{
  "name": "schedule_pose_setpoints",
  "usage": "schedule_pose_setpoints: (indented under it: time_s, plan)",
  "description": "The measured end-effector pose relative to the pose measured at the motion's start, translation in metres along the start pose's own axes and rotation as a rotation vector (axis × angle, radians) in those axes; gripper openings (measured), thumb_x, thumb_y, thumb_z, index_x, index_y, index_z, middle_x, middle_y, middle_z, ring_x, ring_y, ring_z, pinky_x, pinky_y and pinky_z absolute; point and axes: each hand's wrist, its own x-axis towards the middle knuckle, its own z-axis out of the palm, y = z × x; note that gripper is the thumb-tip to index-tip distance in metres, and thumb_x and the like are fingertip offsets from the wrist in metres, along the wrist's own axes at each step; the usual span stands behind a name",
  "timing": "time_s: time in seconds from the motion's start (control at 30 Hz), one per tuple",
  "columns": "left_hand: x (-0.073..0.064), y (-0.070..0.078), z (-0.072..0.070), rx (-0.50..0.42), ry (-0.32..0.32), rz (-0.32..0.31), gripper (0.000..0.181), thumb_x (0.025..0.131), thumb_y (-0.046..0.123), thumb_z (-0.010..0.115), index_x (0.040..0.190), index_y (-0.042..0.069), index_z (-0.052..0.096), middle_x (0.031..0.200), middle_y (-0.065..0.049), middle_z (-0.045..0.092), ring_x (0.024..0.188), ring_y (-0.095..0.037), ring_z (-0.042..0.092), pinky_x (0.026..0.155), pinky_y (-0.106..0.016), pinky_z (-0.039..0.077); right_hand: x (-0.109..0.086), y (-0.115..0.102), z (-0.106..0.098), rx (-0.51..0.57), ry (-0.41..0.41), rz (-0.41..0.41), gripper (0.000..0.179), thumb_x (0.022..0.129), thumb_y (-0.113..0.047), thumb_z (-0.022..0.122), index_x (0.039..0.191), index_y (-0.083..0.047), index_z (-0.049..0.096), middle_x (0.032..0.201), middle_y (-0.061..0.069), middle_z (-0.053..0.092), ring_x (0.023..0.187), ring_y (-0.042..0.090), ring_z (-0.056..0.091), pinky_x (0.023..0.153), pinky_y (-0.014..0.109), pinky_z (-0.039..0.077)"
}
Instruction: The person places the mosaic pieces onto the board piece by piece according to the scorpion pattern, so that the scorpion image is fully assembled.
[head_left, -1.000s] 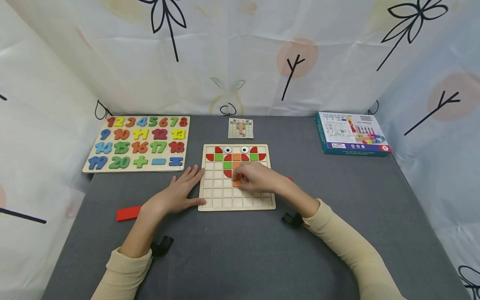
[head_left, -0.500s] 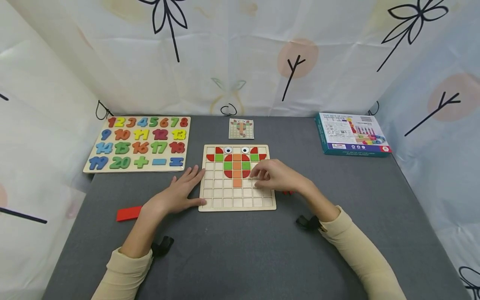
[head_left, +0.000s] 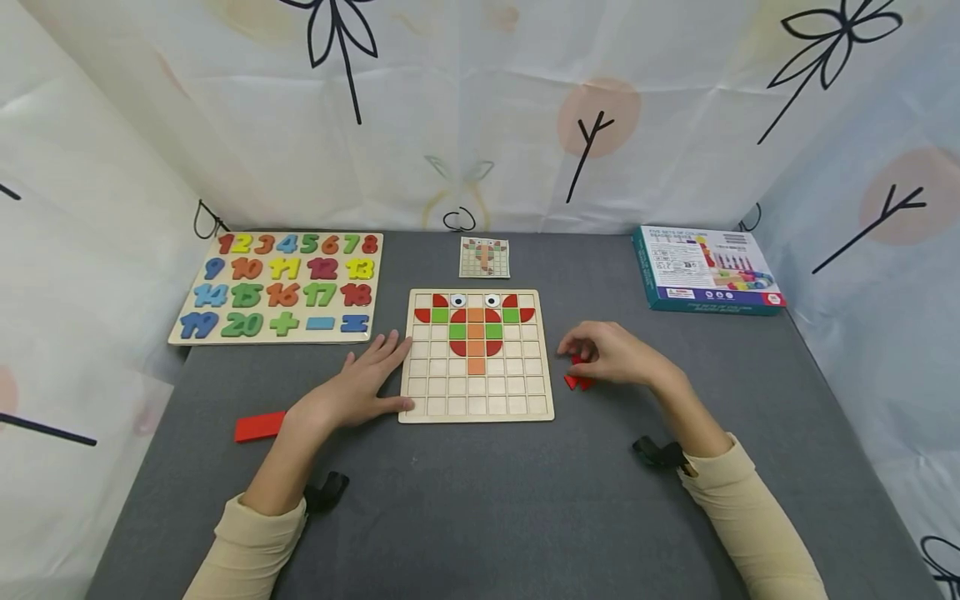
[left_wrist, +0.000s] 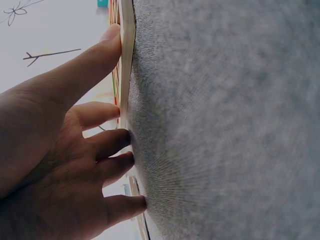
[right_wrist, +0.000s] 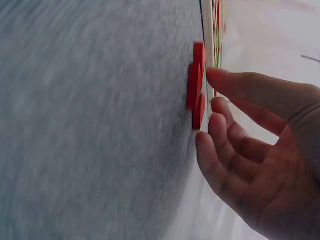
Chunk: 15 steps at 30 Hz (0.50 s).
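A wooden grid board (head_left: 456, 406) lies mid-table, with red, green and orange pieces and two eye tiles set in its upper cells. An orange square (head_left: 476, 366) sits lowest in the middle column. With fingers spread, my left hand (head_left: 345, 392) rests at the board's left edge, thumb and fingertips against it. To the right of the board, my right hand (head_left: 611, 354) hovers over a small pile of red pieces (head_left: 577, 382), partly hiding them. The right wrist view shows the thumb and fingers apart beside the red pieces (right_wrist: 194, 87), with nothing between them.
A small pattern card (head_left: 484, 257) lies behind the board. On the back left stands a number puzzle (head_left: 258, 329); a teal and white box (head_left: 705, 267) is at the back right. One flat red rectangular piece (head_left: 258, 426) lies beside the left forearm. Fabric walls enclose the table.
My right hand has left the board and moved right to the red pile. A green and a red piece now show in the cells it covered earlier. My left hand has stayed put.
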Motion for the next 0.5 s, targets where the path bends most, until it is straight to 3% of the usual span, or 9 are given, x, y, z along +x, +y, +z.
schedule_pose_setpoints:
  time_s: [0.2,0.3,0.5]
  plan:
    - [0.009,-0.021,0.012,-0.020,0.024,0.020,0.111,0.093,0.064,0.077,0.176,0.018,0.018,0.183,-0.020,0.011,0.172,-0.044,0.004,0.130,-0.080,0.005,-0.003,0.008,-0.005,-0.021,-0.016,0.053,0.026,0.092,-0.007,0.085,0.117,-0.005,0.078,0.106,0.009,0.076,0.094,0.021,0.066,0.083,0.034,0.057]
    - [0.013,-0.026,0.015,-0.020,0.026,0.010,0.112,0.092,0.065,0.076,0.176,0.019,0.018,0.184,-0.017,0.011,0.173,-0.041,0.005,0.132,-0.078,0.006,-0.003,0.011,-0.007,-0.005,-0.025,0.061,0.028,0.091,-0.009,0.086,0.116,-0.003,0.077,0.102,0.010,0.076,0.093,0.020,0.067,0.083,0.036,0.057]
    - [0.012,-0.025,0.013,-0.021,0.022,0.028,0.113,0.092,0.065,0.077,0.176,0.019,0.018,0.184,-0.019,0.011,0.172,-0.043,0.005,0.130,-0.081,0.005,-0.003,0.016,-0.008,0.014,-0.029,0.053,0.022,0.090,-0.009,0.087,0.109,-0.005,0.078,0.095,0.007,0.077,0.087,0.016,0.068,0.078,0.027,0.058]
